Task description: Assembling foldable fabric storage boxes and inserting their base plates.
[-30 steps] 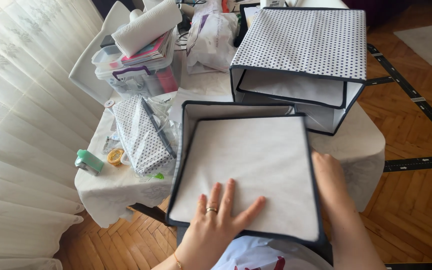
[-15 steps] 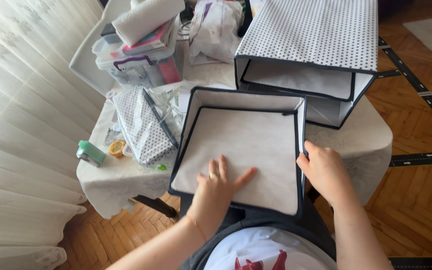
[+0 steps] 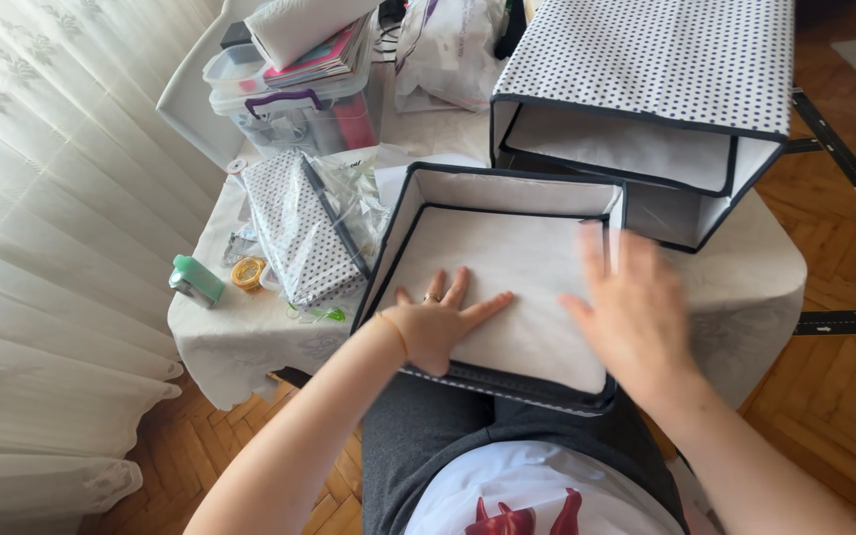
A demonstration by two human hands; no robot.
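Observation:
A white fabric storage box [image 3: 418,198] with dark trim lies open in front of me, its near edge over my lap. A white bottom panel [image 3: 497,258] rests inside it. My left hand [image 3: 438,322] lies flat on the panel's near left part, fingers spread, a ring on one finger. My right hand [image 3: 631,312] hovers blurred over the panel's right side, fingers apart and holding nothing.
A larger dotted fabric box [image 3: 646,79] stands behind. A folded dotted box in a plastic bag [image 3: 299,228] lies to the left, by a green bottle [image 3: 195,279] and a tape roll [image 3: 248,272]. A clear plastic bin [image 3: 294,99] sits at the back left. Curtains [image 3: 42,248] hang left.
My right hand has come off the box's right wall and moved in over the panel. The box now sits closer to me, and my left hand stays pressed on the panel.

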